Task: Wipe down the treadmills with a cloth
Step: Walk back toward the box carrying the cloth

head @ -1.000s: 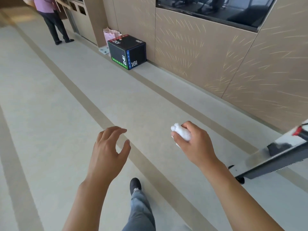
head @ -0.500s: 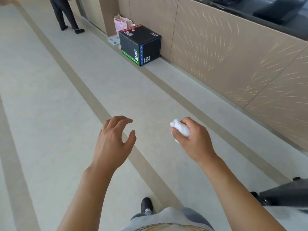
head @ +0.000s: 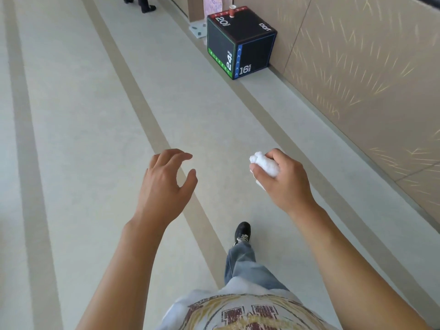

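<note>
A crumpled white cloth (head: 265, 166) is balled up in my right hand (head: 282, 179), whose fingers curl round it at chest height over the floor. My left hand (head: 164, 184) hangs in the air beside it, fingers loosely curled and holding nothing. No treadmill is in view at this moment. My right leg in jeans and a black shoe (head: 242, 232) steps forward below the hands.
A black plyo box (head: 240, 41) marked 16, 20 and 24 stands against the tan panelled wall (head: 357, 67) ahead on the right, with a small cup (head: 232, 11) on top. Another person's feet (head: 142, 3) show at the top. Pale floor with darker stripes stretches ahead.
I have walked forward along the floor; the plyo box is nearer. The treadmill end at the right edge has dropped out of view. Both hands keep their posture, the right still holding the cloth.
</note>
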`<action>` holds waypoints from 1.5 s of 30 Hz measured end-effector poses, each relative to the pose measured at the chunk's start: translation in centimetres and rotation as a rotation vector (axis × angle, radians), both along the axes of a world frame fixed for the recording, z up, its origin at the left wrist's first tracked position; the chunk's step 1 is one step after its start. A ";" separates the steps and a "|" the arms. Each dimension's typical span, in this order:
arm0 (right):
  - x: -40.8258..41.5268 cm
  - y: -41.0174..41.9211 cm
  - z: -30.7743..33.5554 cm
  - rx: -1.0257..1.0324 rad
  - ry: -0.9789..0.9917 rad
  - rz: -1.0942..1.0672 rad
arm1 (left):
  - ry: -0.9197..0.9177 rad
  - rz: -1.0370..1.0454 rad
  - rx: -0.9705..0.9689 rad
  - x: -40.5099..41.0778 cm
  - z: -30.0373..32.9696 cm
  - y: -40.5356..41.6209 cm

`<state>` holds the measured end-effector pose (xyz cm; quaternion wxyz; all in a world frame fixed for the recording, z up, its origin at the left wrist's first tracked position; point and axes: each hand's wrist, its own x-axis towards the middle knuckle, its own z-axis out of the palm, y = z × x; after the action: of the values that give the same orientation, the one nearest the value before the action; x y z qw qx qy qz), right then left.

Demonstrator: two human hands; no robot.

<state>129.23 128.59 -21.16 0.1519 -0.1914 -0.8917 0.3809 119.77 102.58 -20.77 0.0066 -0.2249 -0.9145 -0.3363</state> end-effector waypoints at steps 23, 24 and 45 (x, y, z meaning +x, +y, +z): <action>-27.7 22.3 -0.1 -0.036 0.042 0.066 | 0.009 0.052 -0.090 -24.3 1.5 22.2; -28.9 22.7 -0.3 -0.035 0.040 0.071 | 0.011 0.052 -0.087 -25.6 1.3 22.6; -66.1 32.4 0.8 0.025 0.010 0.064 | 0.031 0.032 -0.042 -64.8 1.9 31.8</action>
<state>63.10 160.99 -20.31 0.1464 -0.1589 -0.9013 0.3754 55.01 134.36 -18.89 0.0216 -0.2153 -0.9246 -0.3135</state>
